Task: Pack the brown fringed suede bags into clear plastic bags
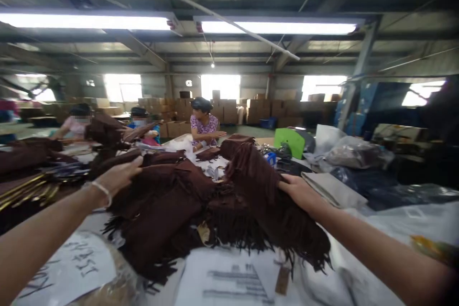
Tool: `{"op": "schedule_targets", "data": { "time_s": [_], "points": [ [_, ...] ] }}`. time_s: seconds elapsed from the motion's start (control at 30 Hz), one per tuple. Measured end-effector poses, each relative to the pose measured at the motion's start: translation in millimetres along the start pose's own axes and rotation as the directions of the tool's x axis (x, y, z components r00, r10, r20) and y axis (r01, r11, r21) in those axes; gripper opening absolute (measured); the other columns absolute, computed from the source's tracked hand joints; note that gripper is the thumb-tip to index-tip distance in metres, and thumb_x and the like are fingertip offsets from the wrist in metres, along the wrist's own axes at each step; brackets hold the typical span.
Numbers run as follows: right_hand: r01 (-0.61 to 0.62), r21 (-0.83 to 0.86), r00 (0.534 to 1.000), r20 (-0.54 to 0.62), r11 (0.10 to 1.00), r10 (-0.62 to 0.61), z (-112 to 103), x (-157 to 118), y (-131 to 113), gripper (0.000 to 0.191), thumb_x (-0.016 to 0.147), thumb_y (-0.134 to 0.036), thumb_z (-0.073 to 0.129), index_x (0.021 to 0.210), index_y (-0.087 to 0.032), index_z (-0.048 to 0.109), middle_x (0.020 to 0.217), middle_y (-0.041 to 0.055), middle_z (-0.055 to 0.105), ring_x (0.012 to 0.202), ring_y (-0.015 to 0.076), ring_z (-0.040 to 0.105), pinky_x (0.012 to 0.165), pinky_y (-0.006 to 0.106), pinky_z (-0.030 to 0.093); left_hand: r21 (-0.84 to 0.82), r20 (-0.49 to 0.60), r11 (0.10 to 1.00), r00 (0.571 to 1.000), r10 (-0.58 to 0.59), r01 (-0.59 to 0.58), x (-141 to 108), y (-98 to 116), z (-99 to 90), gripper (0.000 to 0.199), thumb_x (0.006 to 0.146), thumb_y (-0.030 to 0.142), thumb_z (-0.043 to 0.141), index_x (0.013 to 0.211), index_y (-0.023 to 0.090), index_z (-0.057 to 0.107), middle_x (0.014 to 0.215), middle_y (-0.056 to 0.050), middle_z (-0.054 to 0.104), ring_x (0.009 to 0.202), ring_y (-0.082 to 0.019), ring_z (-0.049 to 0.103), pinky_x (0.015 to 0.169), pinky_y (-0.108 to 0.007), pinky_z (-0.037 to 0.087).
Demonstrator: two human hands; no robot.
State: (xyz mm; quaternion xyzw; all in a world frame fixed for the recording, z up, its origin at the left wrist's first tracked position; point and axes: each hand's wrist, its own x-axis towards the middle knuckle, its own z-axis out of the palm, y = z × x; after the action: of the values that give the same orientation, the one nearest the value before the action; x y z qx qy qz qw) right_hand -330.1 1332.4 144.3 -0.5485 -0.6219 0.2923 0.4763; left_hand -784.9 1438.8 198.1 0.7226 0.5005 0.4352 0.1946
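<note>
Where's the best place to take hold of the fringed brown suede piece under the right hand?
Take the smooth upper panel of the fringed brown suede piece, coming from the right, where the right hand rests. That panel stands up from the pile, while the loose fringe hangs below and could snag.

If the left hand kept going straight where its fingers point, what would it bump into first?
The left hand would probably meet the dark brown fringed suede strip just past its fingertips. Depth is hard to judge here, so it may already be touching.
</note>
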Motion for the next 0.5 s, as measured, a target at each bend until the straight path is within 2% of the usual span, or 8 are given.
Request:
{"op": "schedule_targets", "data": {
  "time_s": [0.03, 0.1, 0.17, 0.23, 0.3, 0.37, 0.43, 0.5],
  "points": [
    [-0.024, 0.053, 0.998, 0.054, 0.998, 0.021, 7, -4, -4, 0.035, 0.076, -0.039, 0.057, 0.102, -0.018, 0.069, 0.093, 0.0028, 0.073, 0.091, 0.0276, 0.066, 0.086, 0.043, 0.051, -0.114, 0.087, 0.984, 0.988, -0.125, 0.135, -21, -9, 21.9, 0.062, 0.074, 0.065, 0.054, 0.105, 0.013, 0.065, 0.12, -0.016, 0.062, 0.114, -0.035, 0.055, 0.084, -0.045, 0.051],
    [-0.099, 0.174, 0.99, 0.116, 0.98, 0.079, 20, -19, -12, 0.031, 0.074, -0.036, 0.061, 0.097, -0.017, 0.069, 0.086, 0.0016, 0.074, 0.084, 0.025, 0.067, 0.086, 0.042, 0.051, -0.224, 0.296, 0.951, 0.945, -0.142, 0.213, -77, -17, 67.1, 0.054, 0.072, 0.059, 0.063, 0.11, 0.02, 0.065, 0.128, -0.008, 0.058, 0.123, -0.031, 0.048, 0.101, -0.043, 0.041],
    [-0.196, 0.337, 0.977, 0.142, 0.921, 0.157, 35, -46, -20, 0.031, 0.074, -0.034, 0.064, 0.099, -0.017, 0.068, 0.083, 0.0016, 0.074, 0.079, 0.0231, 0.068, 0.083, 0.04, 0.052, -0.346, 0.434, 0.886, 0.89, -0.14, 0.308, -140, -8, 105.8, 0.053, 0.076, 0.057, 0.062, 0.116, 0.023, 0.062, 0.131, -0.006, 0.056, 0.127, -0.027, 0.044, 0.108, -0.041, 0.034],
    [-0.27, 0.514, 0.963, 0.133, 0.814, 0.235, 55, -83, -27, 0.03, 0.075, -0.031, 0.064, 0.102, -0.018, 0.066, 0.083, 0.002, 0.074, 0.079, 0.0222, 0.068, 0.081, 0.038, 0.054, -0.512, 0.534, 0.735, 0.835, -0.134, 0.445, -199, 13, 131.0, 0.063, 0.075, 0.061, 0.059, 0.124, 0.022, 0.056, 0.135, -0.009, 0.052, 0.13, -0.028, 0.04, 0.108, -0.043, 0.033],
    [-0.291, 0.664, 0.951, 0.124, 0.689, 0.282, 78, -126, -33, 0.031, 0.077, -0.03, 0.062, 0.106, -0.02, 0.063, 0.087, 0.0021, 0.074, 0.083, 0.0216, 0.068, 0.08, 0.037, 0.054, -0.644, 0.594, 0.548, 0.8, -0.081, 0.534, -247, 37, 140.8, 0.072, 0.074, 0.064, 0.058, 0.132, 0.022, 0.048, 0.137, -0.011, 0.05, 0.13, -0.029, 0.04, 0.108, -0.044, 0.033],
    [-0.273, 0.765, 0.952, 0.126, 0.583, 0.28, 102, -173, -37, 0.031, 0.08, -0.032, 0.061, 0.108, -0.021, 0.062, 0.094, 0.0023, 0.073, 0.087, 0.021, 0.067, 0.082, 0.036, 0.054, -0.718, 0.602, 0.415, 0.798, -0.033, 0.559, -285, 54, 139.0, 0.07, 0.077, 0.057, 0.061, 0.135, 0.021, 0.044, 0.134, -0.011, 0.052, 0.125, -0.029, 0.045, 0.106, -0.044, 0.035],
    [-0.256, 0.818, 0.957, 0.138, 0.516, 0.256, 122, -217, -37, 0.033, 0.078, -0.034, 0.065, 0.108, -0.021, 0.061, 0.1, 0.0026, 0.071, 0.09, 0.0206, 0.066, 0.085, 0.035, 0.052, -0.746, 0.579, 0.36, 0.813, -0.062, 0.56, -318, 61, 130.9, 0.062, 0.079, 0.044, 0.065, 0.133, 0.02, 0.046, 0.128, -0.011, 0.058, 0.117, -0.028, 0.054, 0.102, -0.043, 0.041],
    [-0.287, 0.827, 0.946, 0.166, 0.484, 0.277, 134, -255, -34, 0.033, 0.073, -0.03, 0.071, 0.103, -0.019, 0.063, 0.1, 0.0029, 0.071, 0.091, 0.0203, 0.066, 0.086, 0.034, 0.051, -0.729, 0.571, 0.364, 0.809, -0.144, 0.579, -348, 61, 120.1, 0.056, 0.078, 0.035, 0.069, 0.128, 0.018, 0.051, 0.119, -0.01, 0.064, 0.106, -0.026, 0.06, 0.096, -0.04, 0.046]
  ]
}}
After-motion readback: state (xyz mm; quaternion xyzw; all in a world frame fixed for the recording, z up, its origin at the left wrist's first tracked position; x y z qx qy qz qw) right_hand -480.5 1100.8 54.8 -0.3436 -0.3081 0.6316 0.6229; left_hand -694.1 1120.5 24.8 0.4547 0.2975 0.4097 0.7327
